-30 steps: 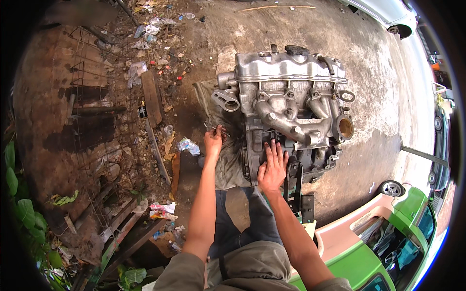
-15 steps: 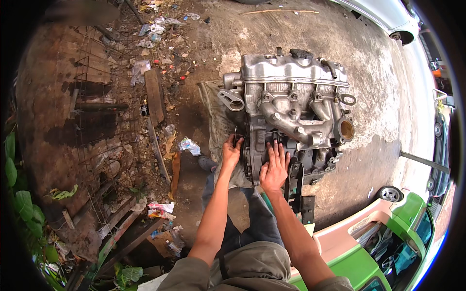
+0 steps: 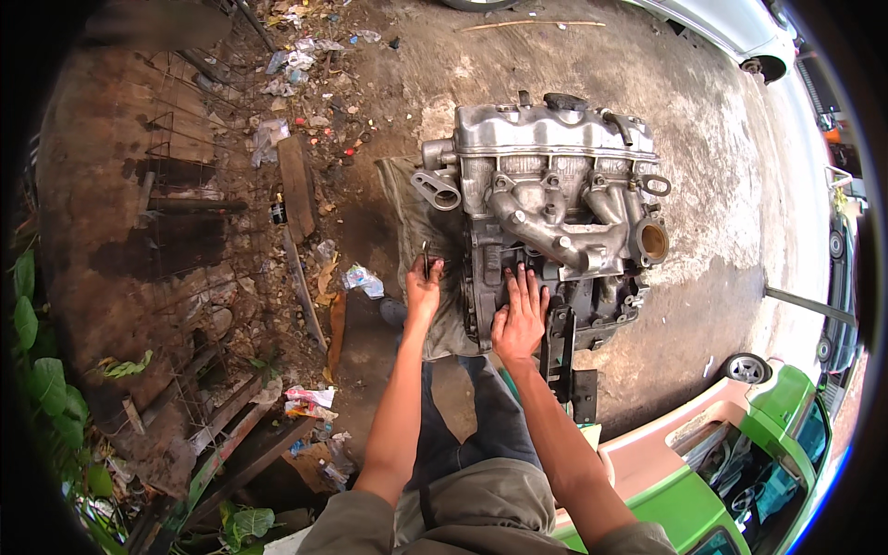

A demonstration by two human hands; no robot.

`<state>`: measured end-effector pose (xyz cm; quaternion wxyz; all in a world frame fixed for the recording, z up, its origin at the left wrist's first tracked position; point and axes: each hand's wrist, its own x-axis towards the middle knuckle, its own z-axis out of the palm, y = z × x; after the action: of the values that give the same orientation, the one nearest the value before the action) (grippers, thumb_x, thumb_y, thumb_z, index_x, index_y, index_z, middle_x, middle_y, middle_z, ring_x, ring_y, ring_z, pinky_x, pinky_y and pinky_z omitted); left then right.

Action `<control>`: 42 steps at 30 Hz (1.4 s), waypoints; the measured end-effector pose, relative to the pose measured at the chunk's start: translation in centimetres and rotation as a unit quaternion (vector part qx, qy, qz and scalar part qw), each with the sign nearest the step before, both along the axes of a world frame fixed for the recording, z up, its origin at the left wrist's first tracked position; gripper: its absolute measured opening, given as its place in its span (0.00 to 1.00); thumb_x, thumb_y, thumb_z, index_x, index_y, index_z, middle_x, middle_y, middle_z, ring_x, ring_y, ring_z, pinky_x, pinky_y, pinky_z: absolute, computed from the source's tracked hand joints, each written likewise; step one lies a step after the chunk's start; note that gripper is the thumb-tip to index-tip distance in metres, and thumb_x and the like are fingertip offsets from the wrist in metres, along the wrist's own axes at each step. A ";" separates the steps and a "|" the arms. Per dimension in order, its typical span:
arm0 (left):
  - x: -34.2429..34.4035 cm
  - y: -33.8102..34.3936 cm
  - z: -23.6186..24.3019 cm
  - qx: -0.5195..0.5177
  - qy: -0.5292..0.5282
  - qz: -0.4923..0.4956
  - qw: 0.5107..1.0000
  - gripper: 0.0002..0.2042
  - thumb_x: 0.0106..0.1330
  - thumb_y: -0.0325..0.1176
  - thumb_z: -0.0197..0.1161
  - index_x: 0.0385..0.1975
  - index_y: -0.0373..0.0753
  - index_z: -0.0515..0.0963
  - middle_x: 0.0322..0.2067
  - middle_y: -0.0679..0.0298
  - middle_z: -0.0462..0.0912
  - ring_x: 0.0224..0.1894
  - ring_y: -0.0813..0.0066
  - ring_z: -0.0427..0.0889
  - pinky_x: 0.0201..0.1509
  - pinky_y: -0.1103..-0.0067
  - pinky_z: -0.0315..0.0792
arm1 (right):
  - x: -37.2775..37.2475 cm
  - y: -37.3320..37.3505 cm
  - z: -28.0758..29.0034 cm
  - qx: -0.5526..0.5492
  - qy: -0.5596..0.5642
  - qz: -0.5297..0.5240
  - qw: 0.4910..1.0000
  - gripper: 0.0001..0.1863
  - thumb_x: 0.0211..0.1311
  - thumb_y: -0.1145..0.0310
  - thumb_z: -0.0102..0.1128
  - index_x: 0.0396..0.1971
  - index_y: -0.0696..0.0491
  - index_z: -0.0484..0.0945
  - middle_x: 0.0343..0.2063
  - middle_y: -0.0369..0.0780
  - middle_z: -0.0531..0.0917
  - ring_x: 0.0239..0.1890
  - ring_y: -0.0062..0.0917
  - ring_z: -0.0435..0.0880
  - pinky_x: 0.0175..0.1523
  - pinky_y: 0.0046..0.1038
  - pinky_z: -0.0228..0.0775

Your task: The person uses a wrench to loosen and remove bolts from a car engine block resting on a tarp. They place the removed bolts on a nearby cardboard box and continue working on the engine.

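Observation:
A car engine (image 3: 555,222) with a silver cylinder head, a cast intake manifold (image 3: 575,242) and a dark block stands in front of me. My right hand (image 3: 521,319) lies on the dark side of the block, below the manifold, with its fingers stretched out. To the left of the engine, apart from it, my left hand (image 3: 423,289) is closed around a slim metal tool (image 3: 426,248). Only the tool's thin end shows above the fingers, so its exact kind is hard to tell. A grey cloth (image 3: 407,199) is spread on the ground beside and under the engine.
A dark metal bracket (image 3: 558,347) sticks out from the engine toward me. Litter and a wooden plank (image 3: 297,190) lie at left, beside rusty wire mesh (image 3: 185,199). A green vehicle body (image 3: 666,499) stands at near right, a pale car (image 3: 712,28) at far right.
My left hand has moved left, away from the engine's side, with the slim metal tool in it. The right hand stays flat on the block.

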<state>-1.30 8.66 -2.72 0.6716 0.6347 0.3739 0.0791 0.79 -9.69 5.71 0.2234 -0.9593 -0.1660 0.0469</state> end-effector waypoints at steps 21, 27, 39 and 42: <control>-8.9 -5.7 15.9 -0.098 -0.044 0.100 0.989 0.09 0.71 0.37 0.65 0.36 0.37 0.79 0.25 0.75 0.76 0.26 0.88 0.68 0.28 0.83 0.62 | -0.7 -2.3 7.5 0.161 0.113 0.078 0.977 0.31 0.62 0.72 0.54 0.68 0.55 0.65 0.68 0.48 0.68 0.70 0.44 0.64 0.75 0.41 0.53; -11.1 -7.1 20.2 -0.066 -0.038 0.022 0.997 0.11 0.72 0.41 0.64 0.34 0.39 0.79 0.25 0.75 0.75 0.26 0.88 0.68 0.28 0.84 0.61 | -3.6 -4.6 14.0 0.290 0.194 0.073 0.934 0.17 0.69 0.69 0.56 0.54 0.58 0.79 0.47 0.50 0.85 0.51 0.45 0.84 0.56 0.34 0.74; -14.3 -11.0 25.1 -0.176 -0.059 -0.008 0.983 0.12 0.71 0.42 0.65 0.33 0.40 0.76 0.25 0.72 0.75 0.22 0.87 0.66 0.26 0.84 0.60 | -8.3 -8.9 18.9 0.401 0.212 -0.057 0.889 0.09 0.63 0.72 0.68 0.38 0.59 0.80 0.31 0.38 0.86 0.35 0.17 0.84 0.43 0.23 0.75; -14.3 -11.5 25.5 -0.179 -0.067 -0.030 0.981 0.11 0.72 0.41 0.64 0.32 0.41 0.75 0.24 0.72 0.74 0.22 0.87 0.65 0.25 0.85 0.59 | -9.1 -10.2 18.8 0.413 0.205 -0.061 0.885 0.13 0.59 0.77 0.69 0.42 0.59 0.77 0.35 0.36 0.83 0.38 0.17 0.83 0.46 0.22 0.76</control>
<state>-15.62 -2.84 22.79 0.7999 0.5088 0.3166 0.0329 -8.26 -19.86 24.51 0.6312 -0.7572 -0.0624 0.1559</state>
